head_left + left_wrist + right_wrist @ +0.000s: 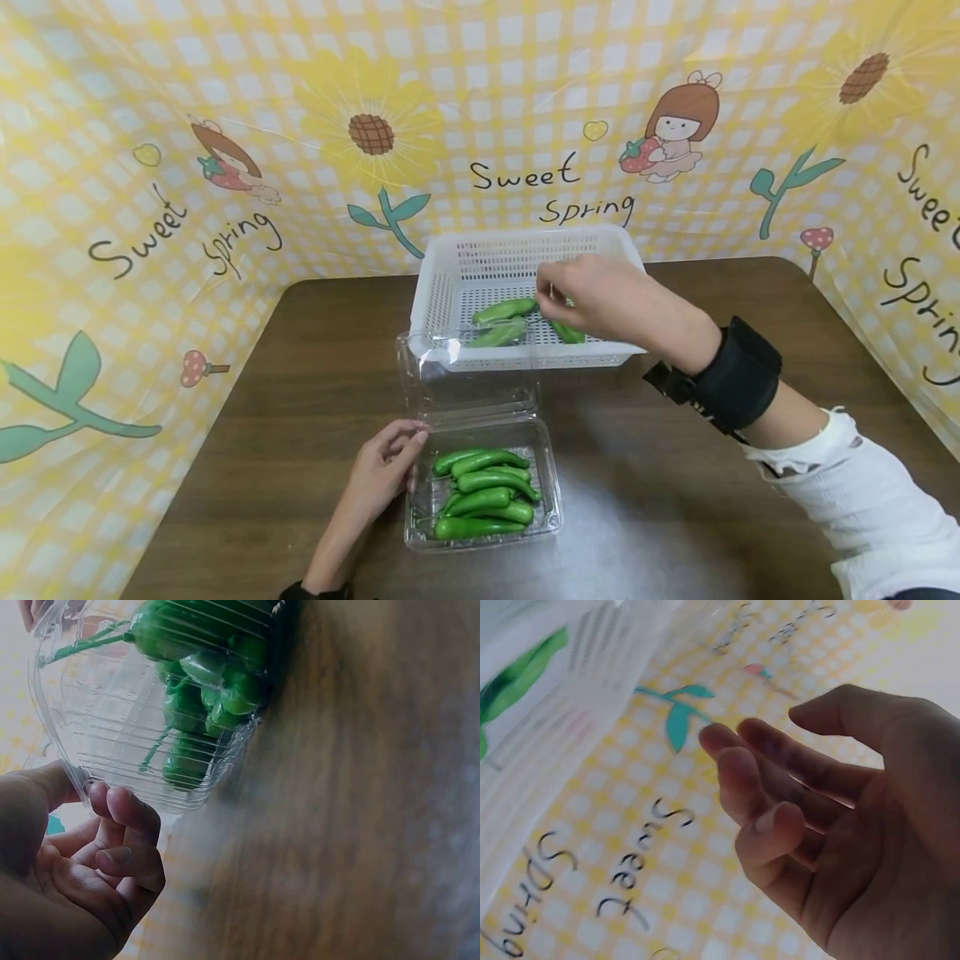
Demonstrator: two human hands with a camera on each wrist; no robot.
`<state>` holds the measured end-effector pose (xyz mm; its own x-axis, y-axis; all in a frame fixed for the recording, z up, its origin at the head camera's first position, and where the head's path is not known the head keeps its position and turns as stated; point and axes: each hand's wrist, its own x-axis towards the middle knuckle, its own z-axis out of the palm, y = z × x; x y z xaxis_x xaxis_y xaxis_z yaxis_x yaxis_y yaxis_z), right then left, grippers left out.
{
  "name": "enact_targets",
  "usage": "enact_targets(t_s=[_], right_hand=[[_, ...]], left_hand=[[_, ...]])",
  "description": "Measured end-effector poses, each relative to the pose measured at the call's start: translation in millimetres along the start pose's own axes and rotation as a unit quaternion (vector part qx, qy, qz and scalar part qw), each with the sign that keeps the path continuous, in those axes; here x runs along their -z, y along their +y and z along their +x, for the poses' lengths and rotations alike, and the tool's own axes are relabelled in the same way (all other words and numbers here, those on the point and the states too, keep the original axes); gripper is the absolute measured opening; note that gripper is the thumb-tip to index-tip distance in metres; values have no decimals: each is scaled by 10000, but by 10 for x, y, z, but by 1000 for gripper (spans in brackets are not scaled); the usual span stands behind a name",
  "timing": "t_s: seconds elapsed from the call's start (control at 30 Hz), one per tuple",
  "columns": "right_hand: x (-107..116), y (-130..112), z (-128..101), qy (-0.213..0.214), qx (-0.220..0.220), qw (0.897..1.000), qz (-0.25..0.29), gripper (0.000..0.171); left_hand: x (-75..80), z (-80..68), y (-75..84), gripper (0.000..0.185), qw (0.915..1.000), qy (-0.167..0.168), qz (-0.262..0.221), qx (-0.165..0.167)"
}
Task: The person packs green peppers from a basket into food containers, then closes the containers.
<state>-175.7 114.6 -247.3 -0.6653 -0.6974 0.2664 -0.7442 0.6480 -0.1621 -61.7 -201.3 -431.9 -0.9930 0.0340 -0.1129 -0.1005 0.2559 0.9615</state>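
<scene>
A clear plastic clamshell container (552,467) stands at the table's front middle with several green peppers (483,492) in it, its lid (465,379) folded open toward the back. My left hand (411,454) holds the container's left rim; in the left wrist view the rim (71,769) runs between the thumb and curled fingers (127,821). Behind it a white slotted basket (525,237) holds three green peppers (502,311). My right hand (558,293) hovers over the basket's right side. In the right wrist view its fingers (765,787) are loosely bent and hold nothing.
The brown table (675,483) is bare to the left and right of the container. A yellow checked backdrop (225,125) with flowers and lettering closes off the back and both sides. A black wrist strap (738,375) sits on my right forearm.
</scene>
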Motion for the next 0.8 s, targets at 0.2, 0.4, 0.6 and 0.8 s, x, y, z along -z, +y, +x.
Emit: enact_targets(t_s=[0.2, 0.4, 0.6, 0.8], right_hand=[[-10, 269, 184, -77, -560, 9979, -310, 13], [-82, 480, 365, -720, -1018, 9918, -283, 20], [-143, 641, 542, -2045, -1574, 9661, 120, 25], [-250, 783, 707, -2979, -2463, 9202, 623, 30]], left_hand=[[3, 6, 15, 26, 10000, -60, -48, 54], [4, 4, 42, 27, 9999, -72, -66, 34], [14, 18, 44, 27, 9999, -111, -78, 44], [23, 32, 45, 27, 9999, -143, -44, 44]])
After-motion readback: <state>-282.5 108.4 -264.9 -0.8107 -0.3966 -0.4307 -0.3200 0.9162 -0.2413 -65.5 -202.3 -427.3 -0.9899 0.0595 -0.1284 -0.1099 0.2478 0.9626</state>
